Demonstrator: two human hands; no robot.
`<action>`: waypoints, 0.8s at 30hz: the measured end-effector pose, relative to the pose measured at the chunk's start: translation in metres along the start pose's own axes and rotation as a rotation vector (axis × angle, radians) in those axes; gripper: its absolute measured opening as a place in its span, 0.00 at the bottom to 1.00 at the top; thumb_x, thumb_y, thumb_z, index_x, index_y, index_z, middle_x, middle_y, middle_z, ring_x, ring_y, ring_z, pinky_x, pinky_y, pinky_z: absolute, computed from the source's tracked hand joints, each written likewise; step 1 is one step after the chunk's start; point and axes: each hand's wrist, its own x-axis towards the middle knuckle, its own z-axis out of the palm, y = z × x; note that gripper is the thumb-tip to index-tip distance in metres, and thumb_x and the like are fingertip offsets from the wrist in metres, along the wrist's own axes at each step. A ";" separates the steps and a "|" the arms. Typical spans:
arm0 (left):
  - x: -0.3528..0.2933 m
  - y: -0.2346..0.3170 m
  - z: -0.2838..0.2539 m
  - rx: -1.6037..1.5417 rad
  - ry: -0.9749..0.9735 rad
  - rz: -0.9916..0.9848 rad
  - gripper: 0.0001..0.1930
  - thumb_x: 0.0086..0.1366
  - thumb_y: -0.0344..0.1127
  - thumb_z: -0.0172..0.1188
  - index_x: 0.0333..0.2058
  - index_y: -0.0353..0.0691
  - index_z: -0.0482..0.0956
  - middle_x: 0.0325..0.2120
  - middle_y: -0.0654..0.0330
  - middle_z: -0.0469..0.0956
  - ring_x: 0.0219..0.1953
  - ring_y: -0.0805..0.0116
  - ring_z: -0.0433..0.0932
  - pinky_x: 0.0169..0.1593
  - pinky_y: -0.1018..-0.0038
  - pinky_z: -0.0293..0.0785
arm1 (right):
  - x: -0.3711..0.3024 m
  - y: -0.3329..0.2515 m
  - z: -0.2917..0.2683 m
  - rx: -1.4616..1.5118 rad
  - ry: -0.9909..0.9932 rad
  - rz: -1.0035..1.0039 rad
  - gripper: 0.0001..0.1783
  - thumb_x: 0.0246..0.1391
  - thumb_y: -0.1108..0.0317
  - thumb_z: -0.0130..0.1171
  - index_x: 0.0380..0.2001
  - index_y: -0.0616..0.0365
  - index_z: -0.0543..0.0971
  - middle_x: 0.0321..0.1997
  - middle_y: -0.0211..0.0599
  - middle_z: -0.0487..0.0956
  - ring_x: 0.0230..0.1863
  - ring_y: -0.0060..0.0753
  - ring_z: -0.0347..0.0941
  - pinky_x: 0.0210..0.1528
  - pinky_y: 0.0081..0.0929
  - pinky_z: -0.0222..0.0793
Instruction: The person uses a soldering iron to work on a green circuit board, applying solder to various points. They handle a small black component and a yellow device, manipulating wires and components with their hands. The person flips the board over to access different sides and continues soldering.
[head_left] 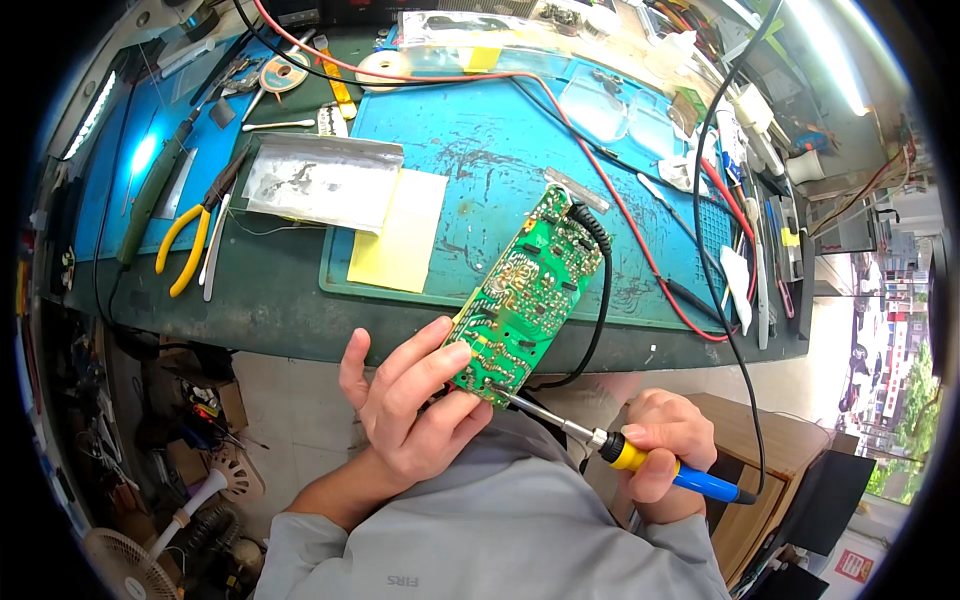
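Starting at my far left, I see yellow-handled pliers (186, 243) lying on the dark green bench top (270, 310), their jaws pointing up toward a crinkled silvery foil bag (315, 180); what is inside the bag I cannot make out. Just beside it lies a flat pale-yellow paper sheet (402, 232), overlapping the edge of the scuffed blue silicone work mat (480, 150). Lower down, my left hand (410, 405) is curled about the near end of the green circuit board (530, 295), thumb and fingers pinching its edge; the board is held in the air over the bench's front edge, tilted, solder side up, with shiny tinned traces. A ribbed black cable (603, 300) leaves its far end and loops down. The metal tip of the soldering iron (640, 458) touches the board's near corner. My right hand (665, 450) is closed in a fist around the iron's yellow collar and blue handle. A thin red wire (640, 245) runs across the mat, and further right, tools crowd a tray (770, 240), probably tweezers and pens.
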 end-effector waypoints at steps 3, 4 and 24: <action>0.001 0.001 0.000 0.001 -0.001 0.001 0.13 0.53 0.34 0.73 0.32 0.49 0.76 0.49 0.63 0.79 0.51 0.57 0.84 0.74 0.46 0.47 | 0.001 -0.003 0.001 0.018 0.022 0.030 0.08 0.58 0.69 0.60 0.35 0.64 0.82 0.18 0.30 0.73 0.14 0.24 0.66 0.17 0.24 0.61; 0.001 0.001 0.000 0.002 -0.001 0.000 0.13 0.53 0.34 0.73 0.32 0.49 0.76 0.49 0.63 0.79 0.51 0.57 0.84 0.74 0.46 0.47 | 0.002 -0.004 0.001 0.014 0.019 0.043 0.08 0.58 0.69 0.60 0.34 0.63 0.82 0.18 0.30 0.73 0.14 0.24 0.66 0.17 0.24 0.61; 0.000 0.000 -0.001 -0.004 -0.006 -0.004 0.12 0.54 0.35 0.72 0.32 0.49 0.76 0.49 0.63 0.79 0.51 0.57 0.84 0.74 0.46 0.46 | 0.011 -0.015 0.001 -0.071 -0.005 0.107 0.05 0.56 0.70 0.63 0.31 0.61 0.82 0.17 0.32 0.76 0.14 0.25 0.70 0.18 0.23 0.65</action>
